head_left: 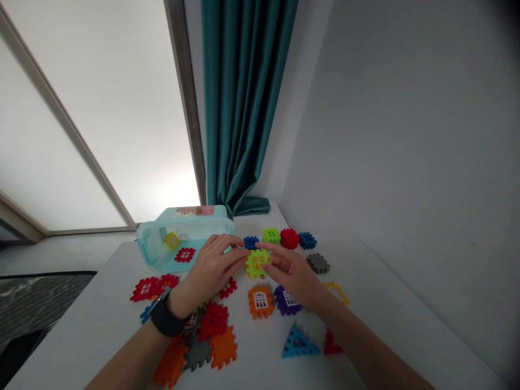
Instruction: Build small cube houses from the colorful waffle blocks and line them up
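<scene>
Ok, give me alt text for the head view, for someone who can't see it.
A right hand grips a yellow-green toothed block over a white table, with the left hand at its edge. An orange window piece and a blue triangle lie nearer the viewer. Beyond the left hand, a pale teal bin holds a red piece and a yellow piece.

Left hand [215, 266] knuckles-up; right hand [294, 275] close opposite, fingers [275, 250] bent; bare forearms [132, 346] slanting inward

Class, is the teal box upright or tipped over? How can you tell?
Tipped on its side: the teal box has its open mouth facing the person, not upward.
</scene>
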A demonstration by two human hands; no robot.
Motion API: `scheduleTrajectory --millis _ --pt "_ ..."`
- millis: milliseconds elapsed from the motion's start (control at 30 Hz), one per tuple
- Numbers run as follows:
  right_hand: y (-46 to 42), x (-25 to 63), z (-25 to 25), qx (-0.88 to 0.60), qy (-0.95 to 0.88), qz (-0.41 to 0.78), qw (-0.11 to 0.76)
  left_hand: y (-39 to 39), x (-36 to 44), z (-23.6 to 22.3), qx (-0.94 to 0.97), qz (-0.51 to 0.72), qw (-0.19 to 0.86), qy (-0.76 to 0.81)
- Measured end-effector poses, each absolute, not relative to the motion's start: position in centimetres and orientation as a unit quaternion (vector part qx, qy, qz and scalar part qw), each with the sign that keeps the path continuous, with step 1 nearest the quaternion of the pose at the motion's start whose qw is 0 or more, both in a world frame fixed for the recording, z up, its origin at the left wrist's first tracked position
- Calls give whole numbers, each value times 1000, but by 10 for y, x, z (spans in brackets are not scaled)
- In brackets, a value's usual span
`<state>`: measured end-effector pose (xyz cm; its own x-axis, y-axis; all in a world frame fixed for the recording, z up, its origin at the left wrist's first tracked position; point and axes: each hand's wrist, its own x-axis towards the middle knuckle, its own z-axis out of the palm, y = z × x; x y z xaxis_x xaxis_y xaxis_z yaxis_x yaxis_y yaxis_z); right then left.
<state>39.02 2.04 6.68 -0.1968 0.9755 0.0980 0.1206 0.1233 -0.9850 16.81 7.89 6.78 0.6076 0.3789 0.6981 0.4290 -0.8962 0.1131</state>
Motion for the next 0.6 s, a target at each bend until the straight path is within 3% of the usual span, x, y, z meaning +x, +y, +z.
scheduleTrajectory --millis 167,600 --pt "21 382 62 -459 -540 495 503 74 168 74 -900 -357 -5 -250" --pt "23 376 49 -476 -537 440 540 75 169 70 -910 -335 -28 -245"
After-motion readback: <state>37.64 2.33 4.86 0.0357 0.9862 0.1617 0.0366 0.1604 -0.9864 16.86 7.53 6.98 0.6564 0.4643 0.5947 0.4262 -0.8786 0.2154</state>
